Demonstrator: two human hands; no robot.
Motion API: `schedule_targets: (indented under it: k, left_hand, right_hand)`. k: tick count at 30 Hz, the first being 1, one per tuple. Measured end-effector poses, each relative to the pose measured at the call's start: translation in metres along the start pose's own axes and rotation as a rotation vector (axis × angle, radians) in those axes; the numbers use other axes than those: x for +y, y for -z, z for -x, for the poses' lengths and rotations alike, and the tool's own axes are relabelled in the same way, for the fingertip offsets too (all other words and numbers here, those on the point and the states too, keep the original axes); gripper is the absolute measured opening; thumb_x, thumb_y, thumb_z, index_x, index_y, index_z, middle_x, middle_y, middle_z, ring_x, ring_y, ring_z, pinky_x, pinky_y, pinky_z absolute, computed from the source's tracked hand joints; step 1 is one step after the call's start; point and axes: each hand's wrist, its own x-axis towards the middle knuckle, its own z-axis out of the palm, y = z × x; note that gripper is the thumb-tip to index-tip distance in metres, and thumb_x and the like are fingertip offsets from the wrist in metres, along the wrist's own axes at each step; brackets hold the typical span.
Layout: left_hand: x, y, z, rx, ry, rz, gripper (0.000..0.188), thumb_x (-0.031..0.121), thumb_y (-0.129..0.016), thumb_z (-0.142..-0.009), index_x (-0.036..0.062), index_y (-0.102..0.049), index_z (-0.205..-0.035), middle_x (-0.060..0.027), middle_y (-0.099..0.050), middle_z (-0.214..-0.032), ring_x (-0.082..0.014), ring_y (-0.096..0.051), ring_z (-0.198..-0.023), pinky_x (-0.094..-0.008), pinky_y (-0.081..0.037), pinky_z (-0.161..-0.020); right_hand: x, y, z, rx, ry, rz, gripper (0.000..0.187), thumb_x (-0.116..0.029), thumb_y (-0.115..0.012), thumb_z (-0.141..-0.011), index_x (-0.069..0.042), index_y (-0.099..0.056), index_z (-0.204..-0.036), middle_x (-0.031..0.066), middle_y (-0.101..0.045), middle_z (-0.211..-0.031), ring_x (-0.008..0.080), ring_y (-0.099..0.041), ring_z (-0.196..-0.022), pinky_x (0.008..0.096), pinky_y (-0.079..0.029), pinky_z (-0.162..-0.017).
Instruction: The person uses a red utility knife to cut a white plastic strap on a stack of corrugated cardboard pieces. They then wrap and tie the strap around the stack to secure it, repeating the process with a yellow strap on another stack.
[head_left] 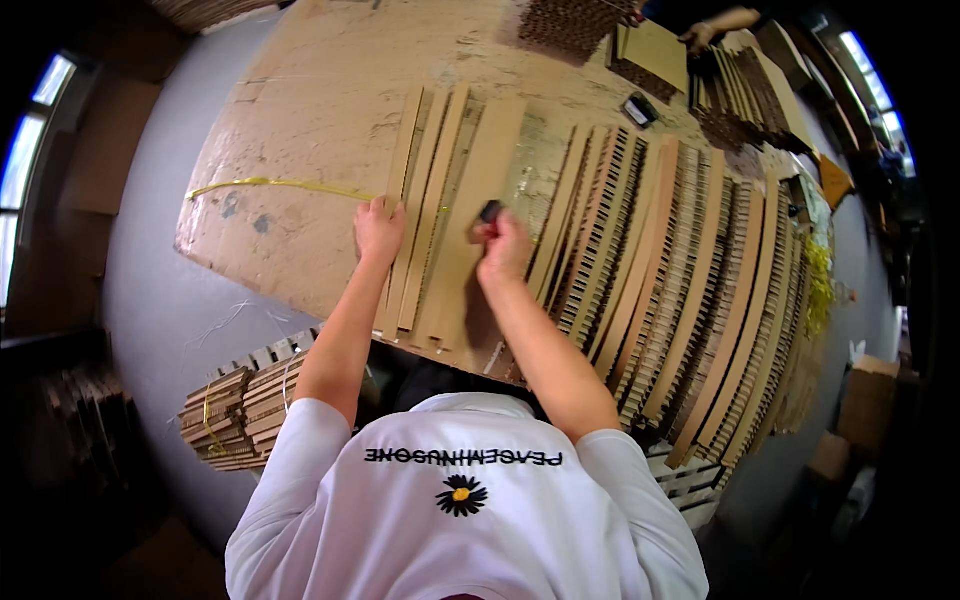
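My left hand (379,236) is closed at the near end of a thin yellow strap (280,183), its fingers against the leftmost of several narrow cardboard strips (432,190). The strap stretches left across the board-topped table. In my right hand (506,250) is a small black object (490,211), too blurred to name. That hand is over a wider flat cardboard piece (480,200), just right of the narrow strips. Its fingers are curled, and part of the black object is hidden by them.
Rows of honeycomb-edged cardboard strips (660,260) cover the table's right side. A black-and-white item (640,110) lies behind them. Stacked panels (650,60) stand at the far right beside another person's hand (700,36). Strapped bundles (245,408) sit low at the left.
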Motion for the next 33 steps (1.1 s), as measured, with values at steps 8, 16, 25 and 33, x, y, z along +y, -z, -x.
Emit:
schedule_targets:
  k: [8,16,25,33]
  left_hand:
    - [0.032,-0.008,0.039,0.100,-0.302,0.045,0.043,0.028,-0.066,-0.085,0.0064,-0.055,-0.121,-0.0207,-0.057,-0.116,-0.0383,-0.058,-0.104,-0.0457,-0.050,-0.086]
    - [0.134,-0.056,0.180,-0.480,-0.270,0.136,0.025,0.018,-0.065,-0.085,0.0044,-0.056,-0.103,-0.0209,-0.055,-0.108,-0.0407,-0.060,-0.097,-0.0488,-0.051,-0.078]
    - [0.085,-0.065,0.167,-0.458,-0.342,0.298,0.017,0.014,-0.062,-0.086,0.0011,-0.056,-0.095,-0.0209,-0.054,-0.106,-0.0414,-0.059,-0.092,-0.0501,-0.049,-0.082]
    - [0.066,0.015,0.148,-0.300,-0.242,0.052,0.026,0.019,-0.066,-0.085,0.0029,-0.057,-0.102,-0.0199,-0.053,-0.115,-0.0402,-0.058,-0.099,-0.0477,-0.050,-0.082]
  right_hand:
    - [-0.046,-0.006,0.014,0.075,0.096,0.146,0.021,-0.021,-0.064,-0.094,-0.006,-0.057,-0.082,0.0027,-0.059,-0.071,0.0132,-0.057,-0.061,0.0272,-0.047,-0.060]
    - [-0.127,0.048,-0.003,0.038,0.098,0.103,0.024,-0.024,-0.061,-0.097,-0.008,-0.051,-0.082,0.0039,-0.058,-0.075,0.0140,-0.055,-0.063,0.0293,-0.050,-0.062]
    - [-0.104,0.045,-0.003,-0.033,0.184,0.187,0.025,-0.021,-0.063,-0.096,-0.006,-0.051,-0.080,0.0048,-0.060,-0.076,0.0140,-0.057,-0.065,0.0303,-0.051,-0.063]
    - [-0.047,0.018,0.006,-0.021,-0.166,0.213,0.027,-0.034,-0.063,-0.095,-0.014,-0.051,-0.080,0.0011,-0.062,-0.076,0.0188,-0.062,-0.070,0.0494,-0.038,-0.083]
